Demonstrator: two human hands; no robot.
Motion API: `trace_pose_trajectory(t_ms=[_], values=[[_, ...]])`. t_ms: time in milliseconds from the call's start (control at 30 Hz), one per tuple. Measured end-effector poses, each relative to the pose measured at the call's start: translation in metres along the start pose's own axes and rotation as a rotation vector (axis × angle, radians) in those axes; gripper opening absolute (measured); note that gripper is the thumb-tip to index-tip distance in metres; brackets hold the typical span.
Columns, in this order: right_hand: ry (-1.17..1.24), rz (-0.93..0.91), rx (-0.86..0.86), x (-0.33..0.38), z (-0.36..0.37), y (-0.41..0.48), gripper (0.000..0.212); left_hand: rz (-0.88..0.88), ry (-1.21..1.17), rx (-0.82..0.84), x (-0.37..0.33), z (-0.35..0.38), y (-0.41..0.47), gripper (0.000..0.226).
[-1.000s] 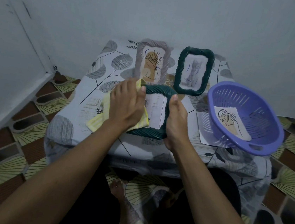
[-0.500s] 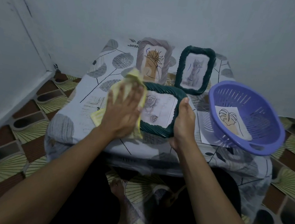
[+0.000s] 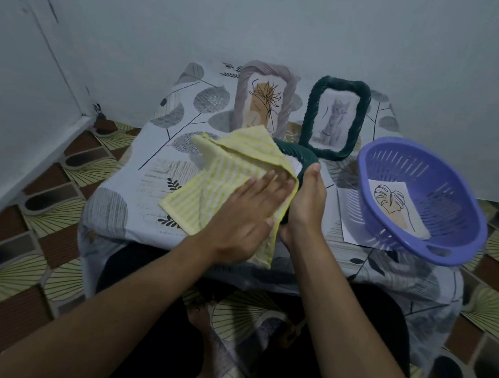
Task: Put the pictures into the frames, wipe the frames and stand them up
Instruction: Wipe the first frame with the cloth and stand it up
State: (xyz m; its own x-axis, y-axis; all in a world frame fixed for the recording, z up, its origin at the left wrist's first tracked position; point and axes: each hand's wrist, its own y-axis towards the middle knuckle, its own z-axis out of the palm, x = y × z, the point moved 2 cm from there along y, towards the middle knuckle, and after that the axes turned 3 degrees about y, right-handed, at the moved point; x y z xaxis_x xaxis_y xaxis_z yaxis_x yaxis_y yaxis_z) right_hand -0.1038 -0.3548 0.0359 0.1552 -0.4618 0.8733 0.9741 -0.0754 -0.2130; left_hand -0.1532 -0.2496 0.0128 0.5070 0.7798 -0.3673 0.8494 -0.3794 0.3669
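Leaf-print tablecloth [image 3: 150, 177] is lying under your work. Your left hand [image 3: 245, 216] is pressing the yellow striped cloth [image 3: 229, 168] flat onto the dark green frame [image 3: 295, 155], fingers straight and close together, so the frame is sitting beneath them, mostly covered. Your right hand [image 3: 306, 201] is gripping the frame's right edge, thumb lying along the rim and the other fingers hidden underneath.

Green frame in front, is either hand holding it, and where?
The right hand grips the dark green frame by its right edge. The left hand presses the yellow striped cloth flat against its front, fingers straight.
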Motion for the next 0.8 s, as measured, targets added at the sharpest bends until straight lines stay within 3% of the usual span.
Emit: trace_pose_trajectory(t_ms=[133,233,433,567,700,800], values=[[0.076,-0.002,-0.002,0.006,0.001,0.0,0.048,0.002,0.163,-0.043,0.019,-0.007,-0.004,0.057],[0.156,-0.02,-0.009,0.008,0.005,-0.001,0.047,-0.255,0.19,-0.121,0.043,-0.013,-0.003,0.057],[0.306,-0.048,0.043,0.005,0.016,-0.013,0.047,-0.641,-0.328,-0.379,0.042,-0.021,0.013,0.064],[0.435,-0.045,0.128,-0.007,0.027,-0.015,0.047,-0.855,-0.65,-0.351,0.029,-0.02,0.025,0.075],[0.508,0.034,0.208,-0.017,0.026,-0.013,0.046,-0.951,-0.938,-0.585,0.033,-0.02,0.026,0.078],[0.5,0.09,0.278,-0.02,0.017,-0.012,0.045,-0.907,-1.01,-0.731,0.039,-0.031,0.021,0.053]])
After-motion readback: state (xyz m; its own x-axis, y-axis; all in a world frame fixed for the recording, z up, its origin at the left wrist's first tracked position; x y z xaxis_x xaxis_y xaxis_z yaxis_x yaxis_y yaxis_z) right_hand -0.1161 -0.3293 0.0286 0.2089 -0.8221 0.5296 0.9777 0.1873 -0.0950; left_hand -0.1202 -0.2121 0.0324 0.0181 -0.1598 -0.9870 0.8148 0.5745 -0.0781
